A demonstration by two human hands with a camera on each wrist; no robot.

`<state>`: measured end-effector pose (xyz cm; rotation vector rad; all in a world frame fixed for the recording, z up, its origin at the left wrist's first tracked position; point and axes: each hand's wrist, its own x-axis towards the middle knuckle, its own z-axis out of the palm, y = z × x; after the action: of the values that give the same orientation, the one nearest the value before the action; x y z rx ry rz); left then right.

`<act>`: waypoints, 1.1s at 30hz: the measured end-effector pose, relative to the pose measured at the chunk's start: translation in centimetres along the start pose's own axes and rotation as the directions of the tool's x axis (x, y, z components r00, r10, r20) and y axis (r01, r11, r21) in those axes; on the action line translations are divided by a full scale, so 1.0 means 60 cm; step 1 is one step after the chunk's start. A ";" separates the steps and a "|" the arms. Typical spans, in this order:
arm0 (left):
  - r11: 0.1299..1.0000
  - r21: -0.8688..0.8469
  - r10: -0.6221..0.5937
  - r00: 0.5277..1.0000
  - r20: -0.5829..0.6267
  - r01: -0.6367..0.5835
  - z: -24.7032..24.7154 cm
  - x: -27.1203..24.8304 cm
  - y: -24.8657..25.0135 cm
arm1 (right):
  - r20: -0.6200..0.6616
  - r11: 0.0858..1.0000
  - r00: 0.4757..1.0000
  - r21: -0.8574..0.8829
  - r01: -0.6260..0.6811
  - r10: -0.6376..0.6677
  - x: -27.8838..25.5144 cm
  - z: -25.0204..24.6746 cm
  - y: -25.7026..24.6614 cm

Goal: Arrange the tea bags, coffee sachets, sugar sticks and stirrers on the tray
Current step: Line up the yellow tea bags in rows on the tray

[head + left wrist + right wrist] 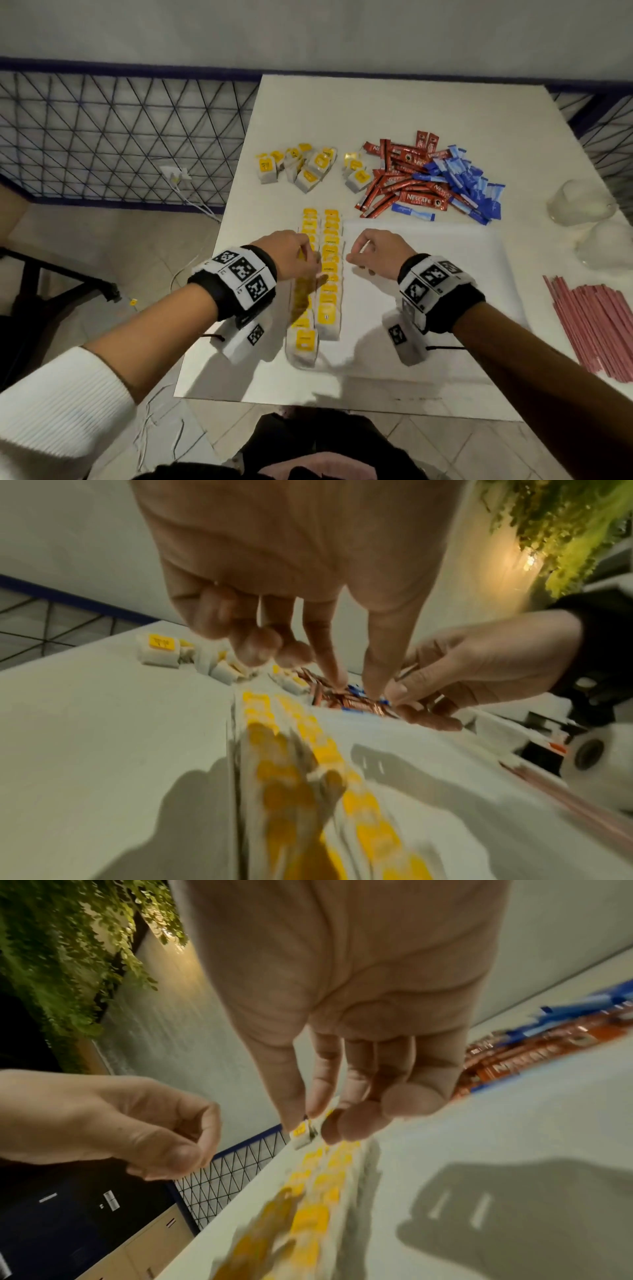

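Observation:
Two straight rows of yellow-labelled tea bags (323, 274) (318, 739) (318, 1183) run along the left edge of the white tray (431, 274). My left hand (296, 255) (356, 691) hovers over the left row. Its thumb and forefinger tips are together, the other fingers are curled, and nothing shows between them. My right hand (356, 257) (304, 1121) hovers just right of the rows with thumb and forefinger pinched; I cannot make out whether they hold something thin. Loose tea bags (298, 164), red coffee sachets (400, 185) and blue sugar sticks (462, 178) lie in heaps behind the tray. Red stirrers (596, 325) lie at the right.
Two upturned clear glasses (579, 202) stand at the table's right edge, behind the stirrers. A blue-framed wire fence (120, 130) and a cable on the floor are left of the table. The wrist views are blurred by motion.

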<state>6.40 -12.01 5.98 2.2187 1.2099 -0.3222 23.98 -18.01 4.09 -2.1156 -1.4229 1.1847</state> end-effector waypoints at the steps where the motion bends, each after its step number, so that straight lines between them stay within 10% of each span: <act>1: 0.999 -0.034 0.007 1.000 -0.019 -0.008 -0.021 0.004 0.000 | 0.001 0.999 1.000 -0.024 0.021 -0.021 0.009 -0.017 -0.011; 15: 0.955 -0.258 -0.220 0.934 -0.281 0.147 -0.139 0.108 -0.118 | -0.070 0.986 0.989 0.115 -0.123 0.131 0.167 -0.098 -0.074; 18: 0.939 -0.305 -0.247 0.932 -0.266 0.161 -0.138 0.140 -0.151 | -0.063 0.964 0.977 0.186 -0.189 0.204 0.204 -0.083 -0.082; 27: 0.961 -0.237 -0.199 0.954 -0.225 0.145 -0.160 0.255 -0.213 | -0.051 0.945 0.994 -0.307 -0.109 0.098 0.325 -0.053 -0.126; 33: 0.935 -0.303 -0.233 0.962 -0.141 0.182 -0.169 0.321 -0.227 | -0.025 0.964 0.978 -0.166 -0.210 0.209 0.389 -0.045 -0.133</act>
<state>5.23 12.96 -0.06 1.9012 1.4898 -0.0271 24.92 6.51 0.40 -2.4348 -1.3650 1.1659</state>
